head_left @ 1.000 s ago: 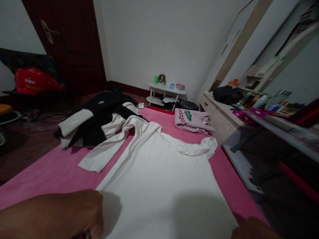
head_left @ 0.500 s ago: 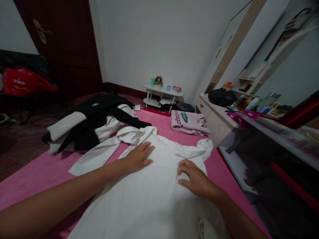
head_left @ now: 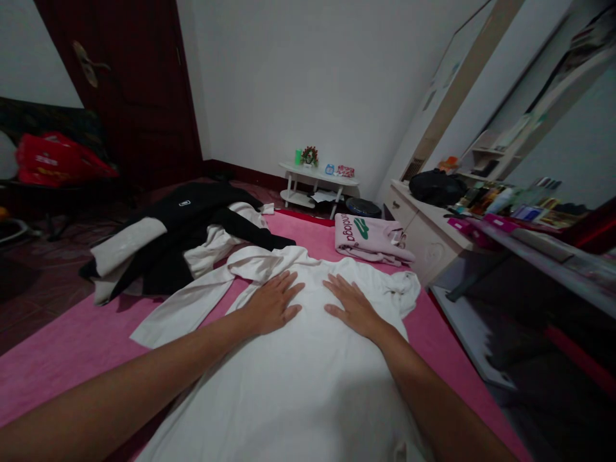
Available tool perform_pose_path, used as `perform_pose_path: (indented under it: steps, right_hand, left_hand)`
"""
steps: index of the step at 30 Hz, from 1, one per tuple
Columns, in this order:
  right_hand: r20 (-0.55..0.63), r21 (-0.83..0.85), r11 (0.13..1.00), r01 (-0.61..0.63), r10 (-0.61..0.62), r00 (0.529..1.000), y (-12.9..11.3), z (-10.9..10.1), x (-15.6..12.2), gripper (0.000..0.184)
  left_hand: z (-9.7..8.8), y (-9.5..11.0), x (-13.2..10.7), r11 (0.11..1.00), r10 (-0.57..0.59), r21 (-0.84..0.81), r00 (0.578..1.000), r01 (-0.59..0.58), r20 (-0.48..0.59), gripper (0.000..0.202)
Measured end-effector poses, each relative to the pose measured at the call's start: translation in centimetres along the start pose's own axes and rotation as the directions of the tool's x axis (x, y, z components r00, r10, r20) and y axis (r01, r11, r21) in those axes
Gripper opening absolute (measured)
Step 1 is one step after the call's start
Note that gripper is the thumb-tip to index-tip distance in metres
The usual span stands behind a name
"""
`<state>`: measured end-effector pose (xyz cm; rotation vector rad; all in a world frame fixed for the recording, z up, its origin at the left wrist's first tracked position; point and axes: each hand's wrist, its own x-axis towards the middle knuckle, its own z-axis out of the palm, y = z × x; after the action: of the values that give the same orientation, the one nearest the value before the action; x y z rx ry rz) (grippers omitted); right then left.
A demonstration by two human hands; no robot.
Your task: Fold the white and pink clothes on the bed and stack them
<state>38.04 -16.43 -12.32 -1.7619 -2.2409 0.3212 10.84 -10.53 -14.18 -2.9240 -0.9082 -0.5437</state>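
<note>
A white long-sleeved shirt (head_left: 308, 372) lies spread over a pink bed cover (head_left: 62, 359), its collar end away from me. One sleeve stretches out to the left; the other is bunched at the right shoulder. My left hand (head_left: 273, 303) rests flat on the upper left of the shirt, fingers spread. On the upper right, my right hand (head_left: 351, 305) also lies flat with its fingers apart. Neither hand grips the cloth. Beyond the left sleeve is a heap with a black and white jacket (head_left: 192, 218). Past the right shoulder sits a folded pink garment (head_left: 373, 239) with green print.
A small white table (head_left: 317, 174) with ornaments stands by the far wall. To the right are a dresser (head_left: 428, 237) with a black bag (head_left: 437, 187) and several bottles. A red bag (head_left: 60, 160) is at the left, near a dark door (head_left: 125, 83).
My right hand has moved left and slightly forward, its curled fingers now stretched flat. The shirt's upper right looks smoother. My left hand stays nearly in place.
</note>
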Motion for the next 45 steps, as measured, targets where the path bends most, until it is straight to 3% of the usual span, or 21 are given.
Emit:
perform_pose_path:
  steps: [3, 6, 9, 11, 13, 16, 20, 23, 25, 29, 33, 35, 36, 37, 38, 40, 41, 42, 43, 44, 45]
  right_hand:
    - [-0.142, -0.06, 0.981, -0.187, 0.177, 0.974, 2.6, 0.7, 0.9, 0.054]
    - [-0.345, -0.018, 0.96, -0.281, 0.258, 0.903, 5.5, 0.4, 2.1, 0.048]
    - [-0.552, 0.08, 0.897, -0.434, 0.402, 0.73, 6.8, 0.0, 2.6, 0.046]
    - [-0.621, 0.117, 0.839, -0.531, 0.479, 0.62, 7.0, -0.1, 2.7, 0.053]
    - [-0.632, 0.114, 0.802, -0.587, 0.514, 0.58, 6.7, -0.3, 2.8, 0.065]
    - [-0.573, 0.054, 0.763, -0.645, 0.552, 0.605, 6.3, -0.5, 3.2, 0.074]
    - [-0.473, -0.078, 0.736, -0.672, 0.567, 0.675, 5.8, -0.6, 3.7, 0.049]
    - [-0.465, -0.123, 0.738, -0.663, 0.548, 0.696, 5.6, -0.5, 3.7, 0.038]
    - [-0.474, -0.127, 0.738, -0.663, 0.541, 0.694, 5.5, -0.5, 3.6, 0.037]
    - [-0.481, -0.113, 0.751, -0.651, 0.532, 0.697, 5.6, -0.5, 3.4, 0.035]
    - [-0.491, -0.093, 0.764, -0.638, 0.522, 0.697, 5.9, -0.6, 3.4, 0.033]
    - [-0.492, -0.086, 0.767, -0.636, 0.522, 0.697, 5.9, -0.5, 3.4, 0.033]
    - [-0.492, -0.086, 0.769, -0.634, 0.521, 0.698, 5.9, -0.5, 3.4, 0.033]
    - [-0.493, -0.086, 0.769, -0.633, 0.52, 0.698, 5.9, -0.5, 3.4, 0.033]
    - [-0.494, -0.086, 0.77, -0.632, 0.519, 0.698, 5.9, -0.5, 3.3, 0.033]
    - [-0.494, -0.087, 0.773, -0.629, 0.515, 0.701, 5.9, -0.5, 3.3, 0.032]
    - [-0.493, -0.086, 0.774, -0.628, 0.514, 0.701, 6.0, -0.5, 3.3, 0.032]
    - [-0.493, -0.084, 0.775, -0.626, 0.514, 0.703, 6.0, -0.4, 3.3, 0.032]
    - [-0.491, -0.081, 0.778, -0.623, 0.513, 0.704, 6.0, -0.4, 3.3, 0.032]
    - [-0.492, -0.079, 0.78, -0.621, 0.512, 0.704, 6.1, -0.4, 3.3, 0.032]
    - [-0.494, -0.078, 0.78, -0.621, 0.511, 0.703, 6.1, -0.4, 3.3, 0.031]
  left_hand:
    - [-0.4, -0.8, 0.8, 0.999, -0.051, 0.017, 0.999, 0.051, 0.015, 0.053]
    - [-1.2, -2.3, 2.6, 0.979, -0.199, 0.039, 0.98, 0.2, -0.011, 0.04]
    - [-2.4, -4.4, 4.7, 0.917, -0.386, 0.082, 0.921, 0.39, -0.051, 0.04]
    - [-3.1, -5.7, 5.8, 0.866, -0.487, 0.115, 0.873, 0.486, -0.025, 0.043]
    - [-3.5, -6.5, 6.4, 0.84, -0.533, 0.141, 0.846, 0.524, 0.027, 0.044]
    - [-3.5, -6.6, 6.7, 0.863, -0.496, 0.152, 0.866, 0.482, 0.063, 0.037]
    - [-3.6, -6.2, 6.8, 0.91, -0.4, 0.146, 0.914, 0.389, 0.058, 0.029]
    - [-4.4, -6.9, 7.6, 0.928, -0.313, 0.203, 0.949, 0.313, -0.029, 0.035]
    - [-5.1, -8.0, 8.4, 0.913, -0.329, 0.246, 0.944, 0.325, -0.024, 0.042]
    - [-5.7, -10.0, 9.6, 0.892, -0.425, 0.244, 0.889, 0.38, 0.169, 0.055]
    - [-6.5, -11.1, 10.6, 0.915, -0.396, 0.178, 0.888, 0.362, 0.233, 0.032]
    - [-8.1, -11.7, 11.4, 0.911, -0.412, 0.09, 0.894, 0.402, 0.174, 0.029]
    - [-9.2, -12.2, 11.8, 0.888, -0.459, 0.0, 0.887, 0.46, 0.056, 0.032]
    - [-10.6, -12.7, 12.2, 0.847, -0.53, -0.114, 0.841, 0.519, -0.11, 0.035]
    - [-12.0, -13.4, 12.5, 0.793, -0.609, -0.24, 0.74, 0.56, -0.286, 0.037]
    - [-14.8, -15.1, 12.5, 0.698, -0.705, -0.416, 0.458, 0.583, -0.542, 0.043]
    - [-15.9, -16.1, 12.1, 0.673, -0.711, -0.429, 0.369, 0.602, -0.598, 0.052]
    - [-16.6, -17.2, 11.4, 0.656, -0.707, -0.409, 0.328, 0.635, -0.626, 0.061]
    - [-17.0, -18.2, 10.6, 0.647, -0.694, -0.351, 0.334, 0.677, -0.637, 0.068]
    - [-17.0, -19.3, 9.6, 0.654, -0.68, -0.264, 0.399, 0.708, -0.615, 0.069]
    - [-16.6, -20.3, 8.5, 0.681, -0.653, -0.161, 0.494, 0.714, -0.574, 0.064]
